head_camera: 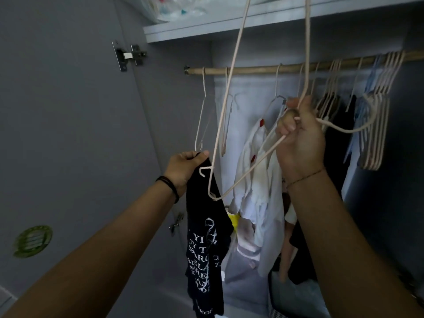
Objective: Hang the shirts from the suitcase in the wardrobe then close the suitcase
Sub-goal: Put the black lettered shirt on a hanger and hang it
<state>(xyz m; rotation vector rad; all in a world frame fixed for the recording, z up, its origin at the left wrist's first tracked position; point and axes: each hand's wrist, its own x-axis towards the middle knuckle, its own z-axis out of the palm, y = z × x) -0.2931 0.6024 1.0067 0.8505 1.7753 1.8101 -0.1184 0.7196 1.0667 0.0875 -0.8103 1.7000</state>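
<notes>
My left hand (185,167) grips the top of a black shirt with white lettering (206,255), which hangs down in front of the open wardrobe. My right hand (300,136) holds a pale wire hanger (231,72) by its frame; the hanger tilts, and its low end reaches the shirt just below my left hand. Behind both hands runs the wooden wardrobe rail (252,70). The suitcase is out of view.
Empty pale hangers (376,125) crowd the right end of the rail, and two more hang at its left. A white shirt with red marks (257,180) and dark clothes (337,145) hang there. The open door (64,134) stands left. A shelf (206,31) lies overhead.
</notes>
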